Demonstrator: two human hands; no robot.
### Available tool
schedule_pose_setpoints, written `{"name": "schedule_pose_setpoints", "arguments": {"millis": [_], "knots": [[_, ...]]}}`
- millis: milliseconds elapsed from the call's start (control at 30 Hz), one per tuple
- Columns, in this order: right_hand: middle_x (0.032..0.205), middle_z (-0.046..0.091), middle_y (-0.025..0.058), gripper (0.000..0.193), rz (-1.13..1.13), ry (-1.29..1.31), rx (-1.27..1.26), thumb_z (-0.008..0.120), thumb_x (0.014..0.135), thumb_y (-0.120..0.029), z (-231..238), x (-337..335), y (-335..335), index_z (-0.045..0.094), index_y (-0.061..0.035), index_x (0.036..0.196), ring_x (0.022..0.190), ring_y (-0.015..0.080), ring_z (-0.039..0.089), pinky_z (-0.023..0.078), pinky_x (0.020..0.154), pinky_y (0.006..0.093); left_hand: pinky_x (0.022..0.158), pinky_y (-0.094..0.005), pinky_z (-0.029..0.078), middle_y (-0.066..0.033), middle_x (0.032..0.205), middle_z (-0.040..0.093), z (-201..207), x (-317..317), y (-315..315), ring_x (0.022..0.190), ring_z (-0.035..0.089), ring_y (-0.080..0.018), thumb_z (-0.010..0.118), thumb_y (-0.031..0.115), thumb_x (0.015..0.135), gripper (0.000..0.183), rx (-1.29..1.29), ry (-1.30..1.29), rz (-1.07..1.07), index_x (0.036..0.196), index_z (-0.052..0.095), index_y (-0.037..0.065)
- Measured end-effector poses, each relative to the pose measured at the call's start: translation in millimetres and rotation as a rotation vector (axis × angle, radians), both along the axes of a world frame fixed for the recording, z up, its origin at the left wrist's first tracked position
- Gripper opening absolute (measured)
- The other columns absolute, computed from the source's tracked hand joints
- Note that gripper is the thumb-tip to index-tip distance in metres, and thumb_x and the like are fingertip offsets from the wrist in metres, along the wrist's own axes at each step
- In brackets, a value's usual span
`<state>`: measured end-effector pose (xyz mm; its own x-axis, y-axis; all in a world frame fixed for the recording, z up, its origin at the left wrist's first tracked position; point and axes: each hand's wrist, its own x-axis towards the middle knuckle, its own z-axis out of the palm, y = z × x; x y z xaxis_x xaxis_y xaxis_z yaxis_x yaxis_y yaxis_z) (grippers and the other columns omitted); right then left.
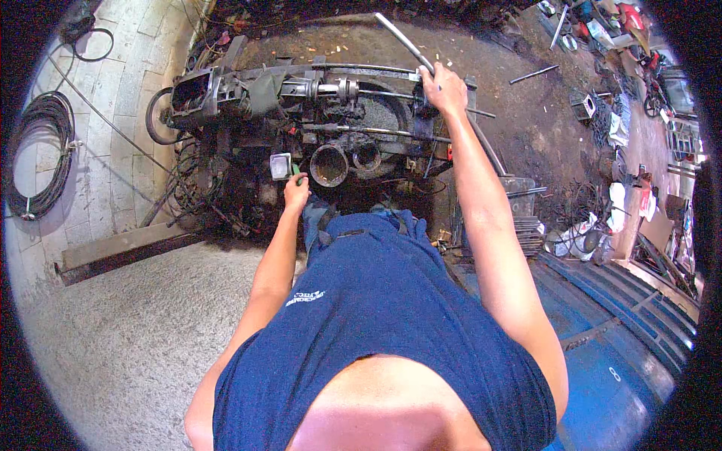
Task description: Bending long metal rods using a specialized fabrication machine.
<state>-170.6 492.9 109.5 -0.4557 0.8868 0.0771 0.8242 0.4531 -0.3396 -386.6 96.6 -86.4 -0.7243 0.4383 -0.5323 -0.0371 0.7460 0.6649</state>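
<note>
So the big lump is the machine [323, 89], dark and greasy, running sideways across the upper middle of the frame. Next biggest is the bar [402, 40], and that's the one to watch: it lies slantwise at upper centre, long axis going from upper left down toward the right, with its free end poking up and away from the body. The right hand [445, 90] is right on it, fingers clamped around it below that end, so the bar basically sticks out up-left from the knuckles. Whether it's the same piece that shows past the wrist, I can't tell. Left of that hand and lower, near mid-frame, sits a round tin-like tube [329, 167]. Just beside it, the left hand [297, 194] is well apart from the bar, fingers wrapped on something small. There's a pale square [280, 167] right by its fingertips, and smallest of all, the green handle [298, 174] it's gripping; can't say if those two are joined.
</note>
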Motion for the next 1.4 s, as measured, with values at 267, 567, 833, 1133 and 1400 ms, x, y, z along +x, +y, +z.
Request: {"name": "schedule_pose_setpoints", "arguments": {"millis": [267,567,833,1133,1400], "knots": [[0.094,0.066,0.0207,0.046,0.024,-0.001,0.015,0.045,0.091,-0.047,-2,-2,1,0.061,-0.0031,0.094,0.090,0.0379,0.063,0.047,0.082,0.0492,0.069,-0.0335,0.051,-0.0103,0.086,0.067,8,2,2,0.064,0.066,-0.0192,0.058,0.021,0.088,0.024,-0.016,-0.014,-0.006,0.109,0.066,0.012],[0.095,0.066,0.0201,0.045,0.002,0.006,0.011,0.045,0.091,-0.046,-5,0,0,0.061,-0.0041,0.097,0.093,0.0364,0.063,0.047,0.082,0.0490,0.066,-0.0331,0.052,-0.0109,0.079,0.066,13,5,4,0.062,0.066,-0.0185,0.059,0.021,0.087,0.025,0.003,0.012,-0.005,0.109,0.066,0.012],[0.095,0.066,0.0194,0.046,0.020,-0.005,0.017,0.045,0.091,-0.047,-3,-2,0,0.061,-0.0047,0.098,0.092,0.0366,0.063,0.046,0.083,0.0489,0.068,-0.0334,0.052,-0.0115,0.080,0.068,2,1,-1,0.065,0.067,-0.0195,0.059,0.023,0.087,0.026,-0.022,-0.009,-0.008,0.110,0.066,0.014],[0.093,0.066,0.0195,0.046,0.020,-0.002,0.027,0.045,0.091,-0.047,-6,-3,0,0.061,-0.0045,0.095,0.090,0.0367,0.063,0.047,0.082,0.0487,0.068,-0.0330,0.052,-0.0112,0.081,0.068,7,3,2,0.063,0.067,-0.0189,0.060,0.024,0.087,0.024,-0.031,-0.015,0.001,0.108,0.067,0.014],[0.094,0.066,0.0197,0.046,0.006,-0.005,0.000,0.044,0.091,-0.047,0,-2,-3,0.061,-0.0041,0.095,0.091,0.0366,0.063,0.047,0.082,0.0485,0.064,-0.0319,0.052,-0.0090,0.076,0.066,19,5,4,0.061,0.066,-0.0173,0.060,0.024,0.087,0.024,-0.030,0.011,-0.016,0.107,0.066,0.013]]}}
